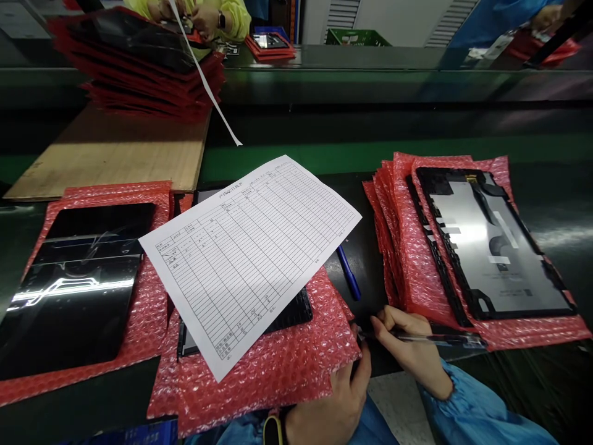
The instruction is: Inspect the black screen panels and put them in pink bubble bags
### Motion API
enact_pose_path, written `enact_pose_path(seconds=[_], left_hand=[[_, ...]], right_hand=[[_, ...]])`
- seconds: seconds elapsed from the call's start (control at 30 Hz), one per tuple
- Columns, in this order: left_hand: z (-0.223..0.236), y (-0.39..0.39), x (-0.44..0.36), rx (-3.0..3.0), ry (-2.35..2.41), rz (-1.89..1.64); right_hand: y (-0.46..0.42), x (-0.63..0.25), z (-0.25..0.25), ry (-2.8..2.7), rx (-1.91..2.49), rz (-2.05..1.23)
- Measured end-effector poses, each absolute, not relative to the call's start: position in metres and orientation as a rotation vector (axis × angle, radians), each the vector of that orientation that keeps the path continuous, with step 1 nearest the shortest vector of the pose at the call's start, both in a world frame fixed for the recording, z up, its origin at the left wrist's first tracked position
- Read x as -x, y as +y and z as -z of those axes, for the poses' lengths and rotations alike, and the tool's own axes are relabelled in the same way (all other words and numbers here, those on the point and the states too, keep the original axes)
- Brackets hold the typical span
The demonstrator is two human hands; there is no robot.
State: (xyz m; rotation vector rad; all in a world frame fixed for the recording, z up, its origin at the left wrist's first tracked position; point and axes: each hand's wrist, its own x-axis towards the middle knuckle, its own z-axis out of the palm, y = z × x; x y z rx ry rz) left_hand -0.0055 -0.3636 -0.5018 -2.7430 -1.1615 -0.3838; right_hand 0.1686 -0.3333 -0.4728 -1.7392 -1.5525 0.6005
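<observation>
My right hand [412, 346] is closed around a clear-barrelled pen [445, 338], whose far end points right. Close to the pen's tip, my left hand [331, 402] has its fingers bent by the edge of a red bubble-wrap bag [269, 377]; what they hold, if anything, is hidden. Above it, a printed form [252, 253] with a ruled grid and some handwriting lies tilted over a dark tablet-like panel [294, 312] and the bag. A blue pen [348, 273] rests on the dark bench just right of the paper.
On the left, a glossy black screen panel [78, 290] lies on red bubble wrap. At right, a silver-backed panel [495, 247] tops stacked bags. A tall stack of red bags [152, 68] stands on a wooden board [111, 148]. Across the bench, co-workers' hands [204, 18] handle parts.
</observation>
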Motion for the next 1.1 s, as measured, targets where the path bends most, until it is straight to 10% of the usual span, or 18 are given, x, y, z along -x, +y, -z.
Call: enact_pose_path(seconds=[1.1], left_hand=[[0.5029, -0.3633, 0.0077, 2.763, -1.144, 0.397]], right_hand=[[-0.3372, -0.1704, 0.4751, -1.437, 1.74, -0.591]])
